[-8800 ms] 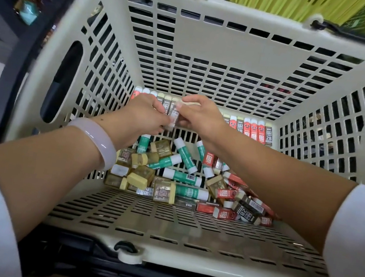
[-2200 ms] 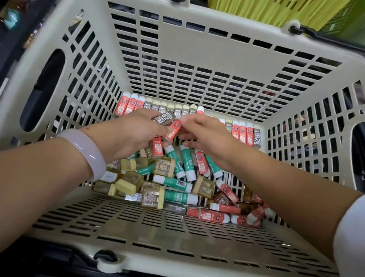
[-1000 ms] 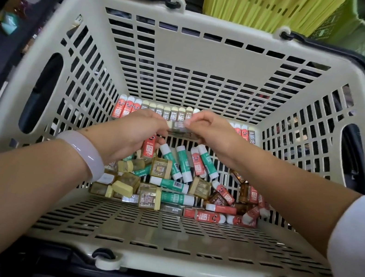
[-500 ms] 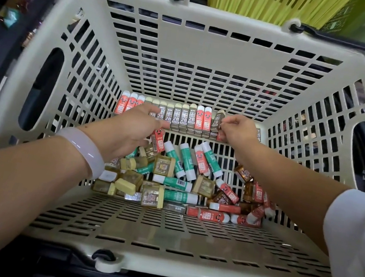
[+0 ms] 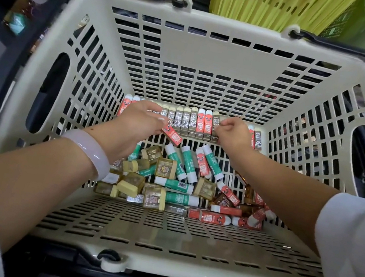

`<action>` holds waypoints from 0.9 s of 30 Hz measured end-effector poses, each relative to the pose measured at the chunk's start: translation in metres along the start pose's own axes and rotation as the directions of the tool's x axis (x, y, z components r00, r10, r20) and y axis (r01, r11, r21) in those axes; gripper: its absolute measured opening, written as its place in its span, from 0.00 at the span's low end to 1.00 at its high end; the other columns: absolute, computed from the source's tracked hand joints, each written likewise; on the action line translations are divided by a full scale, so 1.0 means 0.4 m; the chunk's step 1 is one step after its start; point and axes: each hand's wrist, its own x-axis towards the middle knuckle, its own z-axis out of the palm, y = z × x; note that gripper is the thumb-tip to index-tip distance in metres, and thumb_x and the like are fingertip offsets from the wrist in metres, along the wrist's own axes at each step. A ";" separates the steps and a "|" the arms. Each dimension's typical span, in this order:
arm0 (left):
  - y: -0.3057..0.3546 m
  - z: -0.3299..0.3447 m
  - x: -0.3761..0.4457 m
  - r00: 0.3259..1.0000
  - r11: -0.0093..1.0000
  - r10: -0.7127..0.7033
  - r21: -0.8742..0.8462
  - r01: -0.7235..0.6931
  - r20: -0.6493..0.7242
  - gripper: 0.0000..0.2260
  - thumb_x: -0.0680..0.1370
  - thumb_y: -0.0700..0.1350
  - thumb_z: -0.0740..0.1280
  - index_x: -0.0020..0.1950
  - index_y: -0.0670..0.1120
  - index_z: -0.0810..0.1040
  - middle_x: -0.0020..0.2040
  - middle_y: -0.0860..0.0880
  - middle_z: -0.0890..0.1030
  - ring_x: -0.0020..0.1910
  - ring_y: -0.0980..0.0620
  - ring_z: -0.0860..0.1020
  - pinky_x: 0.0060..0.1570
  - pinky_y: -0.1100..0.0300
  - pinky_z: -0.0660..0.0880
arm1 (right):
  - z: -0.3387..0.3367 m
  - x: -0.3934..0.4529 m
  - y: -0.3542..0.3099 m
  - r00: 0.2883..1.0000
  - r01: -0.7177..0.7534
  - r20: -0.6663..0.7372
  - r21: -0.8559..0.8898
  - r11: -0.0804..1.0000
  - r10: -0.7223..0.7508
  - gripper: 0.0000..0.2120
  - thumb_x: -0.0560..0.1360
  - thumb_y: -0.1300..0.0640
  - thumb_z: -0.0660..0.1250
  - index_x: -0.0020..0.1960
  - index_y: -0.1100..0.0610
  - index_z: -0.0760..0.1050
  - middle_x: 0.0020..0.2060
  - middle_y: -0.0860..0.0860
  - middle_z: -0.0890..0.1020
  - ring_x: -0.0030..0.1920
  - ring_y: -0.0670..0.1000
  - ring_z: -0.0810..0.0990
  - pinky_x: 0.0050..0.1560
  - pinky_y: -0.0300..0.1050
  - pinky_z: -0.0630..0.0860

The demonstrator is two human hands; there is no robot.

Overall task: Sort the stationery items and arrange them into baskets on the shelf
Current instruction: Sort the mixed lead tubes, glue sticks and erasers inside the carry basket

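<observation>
Cream slotted plastic basket fills my view. Left hand pinches a red lead case just above the loose pile of glue sticks and amber sharpeners. Right hand, fingers curled, grips a case in the standing row of 2B lead cases along the far wall.
</observation>
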 end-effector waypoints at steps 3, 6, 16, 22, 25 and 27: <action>0.006 -0.002 -0.006 1.000 0.998 0.004 -0.065 -0.005 -0.011 0.12 0.73 0.32 0.67 0.54 0.41 0.71 0.48 0.43 0.77 0.49 0.47 0.79 0.43 0.65 0.77 | -0.006 0.005 -0.002 1.000 -0.001 -0.001 -0.085 0.996 0.001 0.07 0.75 0.62 0.64 0.51 0.58 0.77 0.44 0.54 0.80 0.46 0.55 0.80 0.51 0.52 0.78; 0.009 -0.003 -0.010 0.999 0.997 0.031 -0.069 -0.031 0.005 0.13 0.72 0.31 0.68 0.54 0.42 0.71 0.45 0.44 0.77 0.45 0.50 0.80 0.42 0.65 0.77 | -0.018 -0.016 -0.022 0.995 0.088 -0.027 -0.160 0.983 -0.094 0.09 0.77 0.60 0.61 0.54 0.58 0.78 0.40 0.51 0.79 0.35 0.48 0.75 0.35 0.40 0.75; 0.022 0.008 -0.027 0.991 0.987 0.119 -0.114 -0.112 0.058 0.18 0.72 0.33 0.68 0.60 0.43 0.70 0.50 0.43 0.79 0.48 0.49 0.80 0.44 0.64 0.78 | -0.015 -0.140 -0.102 0.775 0.262 0.529 0.228 0.938 -0.346 0.05 0.74 0.61 0.67 0.50 0.56 0.76 0.33 0.49 0.78 0.37 0.42 0.78 0.46 0.37 0.75; 0.005 0.004 -0.013 0.989 0.971 0.080 0.215 -0.105 0.122 0.08 0.78 0.42 0.63 0.56 0.49 0.75 0.57 0.52 0.73 0.56 0.54 0.69 0.62 0.57 0.64 | -0.052 -0.071 -0.044 0.989 0.053 0.127 0.142 0.988 -0.072 0.07 0.75 0.54 0.67 0.47 0.57 0.73 0.45 0.50 0.81 0.44 0.49 0.80 0.48 0.47 0.77; -0.002 0.001 -0.004 0.990 0.948 0.077 0.299 -0.110 0.120 0.07 0.79 0.41 0.61 0.55 0.49 0.74 0.57 0.52 0.72 0.55 0.54 0.67 0.56 0.60 0.62 | -0.058 -0.018 -0.024 0.992 -0.103 -0.060 0.105 0.989 0.110 0.05 0.76 0.55 0.65 0.42 0.53 0.72 0.47 0.53 0.79 0.39 0.49 0.78 0.43 0.45 0.78; -0.005 -0.003 0.001 0.990 0.934 0.074 0.339 -0.111 0.123 0.06 0.79 0.41 0.60 0.52 0.49 0.74 0.59 0.50 0.72 0.55 0.54 0.68 0.55 0.60 0.61 | -0.050 0.008 -0.014 0.989 -0.113 -0.088 0.052 0.992 0.118 0.09 0.77 0.55 0.64 0.38 0.50 0.71 0.46 0.54 0.79 0.39 0.50 0.77 0.42 0.46 0.78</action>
